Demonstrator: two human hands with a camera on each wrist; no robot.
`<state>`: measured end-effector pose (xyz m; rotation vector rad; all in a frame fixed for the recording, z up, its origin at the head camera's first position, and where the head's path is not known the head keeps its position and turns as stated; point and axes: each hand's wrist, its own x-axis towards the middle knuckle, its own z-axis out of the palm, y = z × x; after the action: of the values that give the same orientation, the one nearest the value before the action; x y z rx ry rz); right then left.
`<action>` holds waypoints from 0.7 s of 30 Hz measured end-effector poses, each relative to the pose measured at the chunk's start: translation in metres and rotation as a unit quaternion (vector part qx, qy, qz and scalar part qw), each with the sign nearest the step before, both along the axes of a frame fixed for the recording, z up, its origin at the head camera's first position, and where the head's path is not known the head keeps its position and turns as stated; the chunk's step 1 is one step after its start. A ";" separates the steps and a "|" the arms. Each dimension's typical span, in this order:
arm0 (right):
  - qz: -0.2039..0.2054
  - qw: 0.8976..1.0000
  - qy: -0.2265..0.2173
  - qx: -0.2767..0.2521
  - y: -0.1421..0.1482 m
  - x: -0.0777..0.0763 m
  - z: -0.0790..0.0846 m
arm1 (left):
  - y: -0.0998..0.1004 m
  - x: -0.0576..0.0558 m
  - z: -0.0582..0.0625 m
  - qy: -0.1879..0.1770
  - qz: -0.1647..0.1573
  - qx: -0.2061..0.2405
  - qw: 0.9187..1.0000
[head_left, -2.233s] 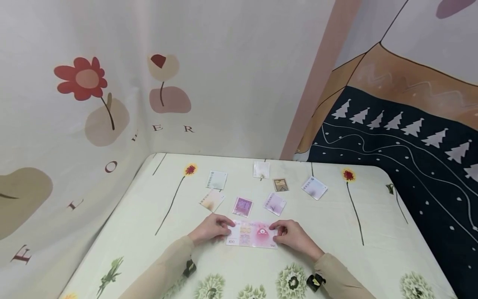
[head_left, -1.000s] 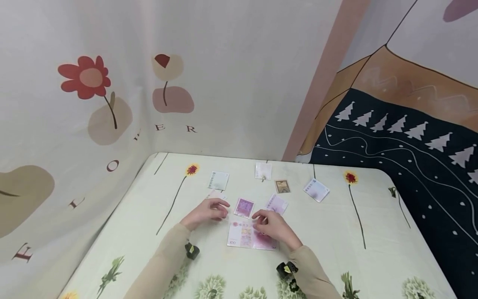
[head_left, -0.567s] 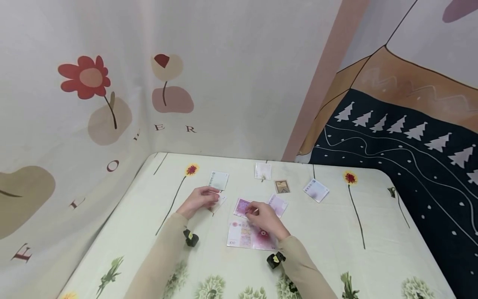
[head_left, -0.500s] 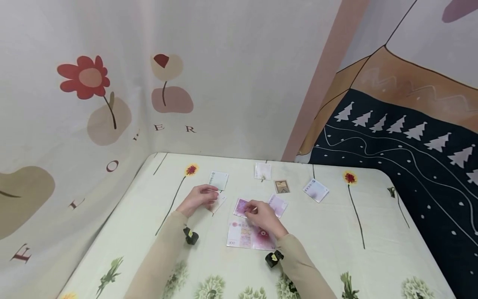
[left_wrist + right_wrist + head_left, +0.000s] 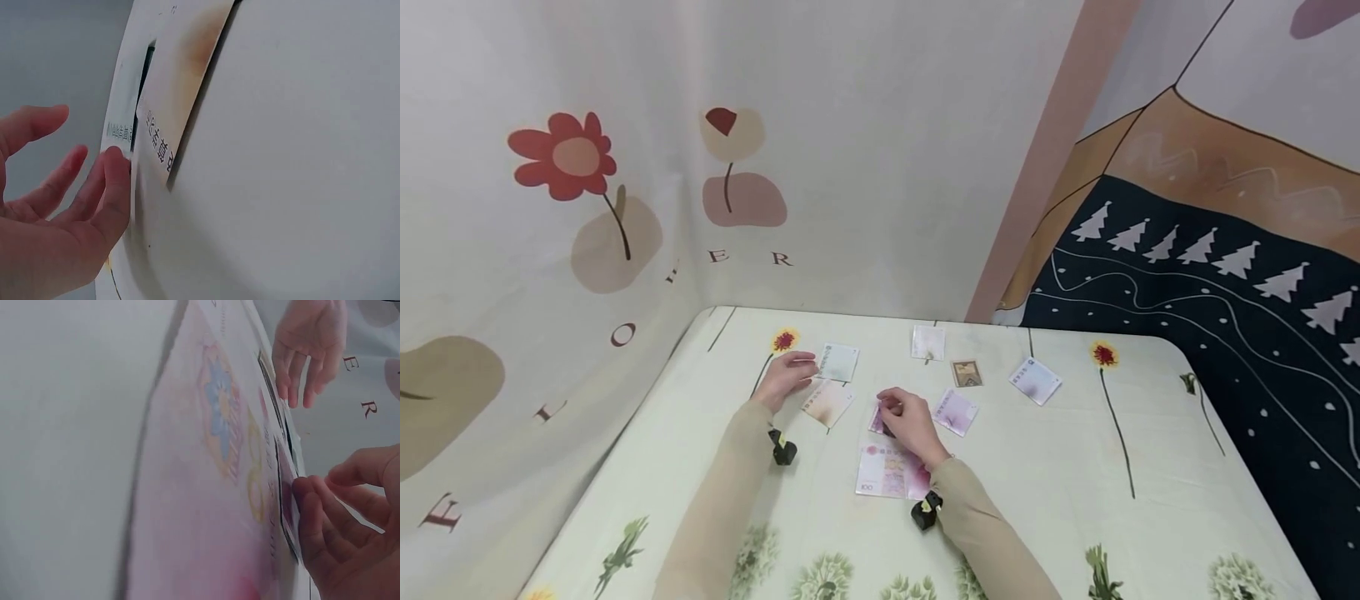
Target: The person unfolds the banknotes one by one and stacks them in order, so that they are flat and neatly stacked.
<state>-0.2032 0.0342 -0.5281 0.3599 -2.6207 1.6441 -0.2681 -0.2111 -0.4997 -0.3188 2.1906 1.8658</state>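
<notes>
My left hand (image 5: 786,379) is at the left edge of a pale green printed card (image 5: 839,363), its fingers loosely bent. In the left wrist view its fingertips are right at that card's lettered end, with the other fingers spread apart. An orange-tinted card (image 5: 829,403) lies just in front of it. My right hand (image 5: 913,427) is over a small purple card (image 5: 876,422) and hides most of it. The right wrist view shows its bent fingertips at the purple card's edge. Beneath the right wrist lies a wide pink note marked 100 (image 5: 880,475), its right part partly covered.
On the flower-print tablecloth (image 5: 1037,500) lie a lilac card (image 5: 956,412), a small brown card (image 5: 966,373), a whitish card (image 5: 928,342) and a bluish card (image 5: 1035,381). Printed curtains (image 5: 880,167) hang behind the table.
Both hands have let go of the pink note's ends. The left hand has moved up and left past the orange-tinted card to the green one; the right hand has moved left onto the purple card.
</notes>
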 end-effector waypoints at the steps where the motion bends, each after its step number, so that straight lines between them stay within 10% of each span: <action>1: -0.006 1.000 0.000 -0.004 -0.002 -0.001 0.000 | 0.002 -0.002 0.001 -0.003 0.000 -0.006 1.000; 11: -0.034 0.998 -0.031 -0.030 -0.022 -0.027 0.003 | 0.021 -0.020 -0.004 0.020 0.009 -0.003 1.000; 21: -0.007 0.993 -0.036 0.112 -0.033 -0.053 0.010 | 0.035 -0.024 -0.006 0.027 0.025 -0.044 0.998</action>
<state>-0.2559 0.0015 -0.5180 0.2916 -2.8617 1.3859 -0.2918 -0.1757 -0.5057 -0.3473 2.3266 1.8273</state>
